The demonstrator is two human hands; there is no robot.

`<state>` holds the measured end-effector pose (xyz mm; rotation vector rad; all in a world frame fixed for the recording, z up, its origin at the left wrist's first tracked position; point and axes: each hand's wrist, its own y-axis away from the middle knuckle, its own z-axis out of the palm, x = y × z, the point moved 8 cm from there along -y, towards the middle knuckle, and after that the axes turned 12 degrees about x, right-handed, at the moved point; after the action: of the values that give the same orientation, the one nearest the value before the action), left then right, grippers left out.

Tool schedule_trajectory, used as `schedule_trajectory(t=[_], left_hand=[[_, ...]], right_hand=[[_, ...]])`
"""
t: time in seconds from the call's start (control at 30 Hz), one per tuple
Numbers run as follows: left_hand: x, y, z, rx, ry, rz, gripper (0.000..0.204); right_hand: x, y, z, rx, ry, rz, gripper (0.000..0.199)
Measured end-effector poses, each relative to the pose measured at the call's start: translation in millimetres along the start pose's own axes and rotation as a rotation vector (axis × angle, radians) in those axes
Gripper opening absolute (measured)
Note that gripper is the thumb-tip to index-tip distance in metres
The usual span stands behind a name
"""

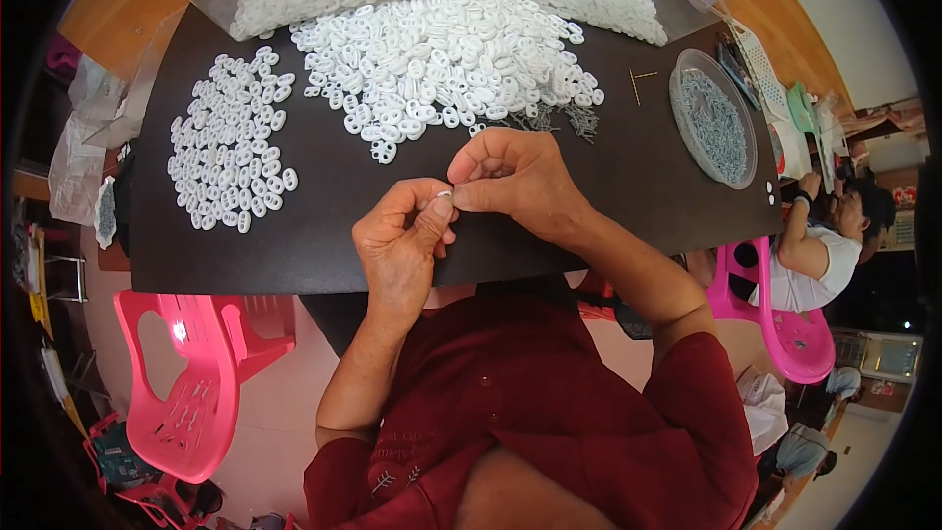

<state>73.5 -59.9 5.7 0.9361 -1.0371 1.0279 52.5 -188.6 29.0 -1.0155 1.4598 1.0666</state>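
Fingers of both hands, left (400,240) and right (515,177), pinching white ring (444,194) near table's (294,255) front edge; keeping grip snug, ring steady.

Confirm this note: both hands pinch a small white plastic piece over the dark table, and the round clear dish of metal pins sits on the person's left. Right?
Not quite. In the head view the round dish of metal pins sits on the person's right. The left hand and right hand do pinch a small white piece over the dark table.

My left hand (400,245) and right hand (515,182) meet fingertip to fingertip above my chest, both pinched shut, forearms angled inward.
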Motion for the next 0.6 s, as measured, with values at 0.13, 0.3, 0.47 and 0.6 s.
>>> schedule_trajectory(t=[0.13, 0.3, 0.47, 0.6], left_hand=[[-0.7, -3.7, -3.5, 0.012, 0.099, -0.041, 0.011], [-0.5, -5.6, -5.2, 0.032, 0.144, -0.047, 0.012], [-1.5, -5.5, -5.8, 0.059, 0.142, -0.051, 0.012], [-1.1, -4.5, -5.1, 0.065, 0.126, -0.045, 0.010]], right_hand=[[3.0, -1.3, 0.8, 0.045, -0.022, 0.049, 0.013], [0.4, -1.1, 0.8, 0.043, -0.006, -0.051, 0.011], [-2.9, 2.7, 6.3, 0.026, 0.044, -0.086, 0.008], [-2.7, 4.2, 8.8, 0.081, 0.140, -0.129, 0.006]])
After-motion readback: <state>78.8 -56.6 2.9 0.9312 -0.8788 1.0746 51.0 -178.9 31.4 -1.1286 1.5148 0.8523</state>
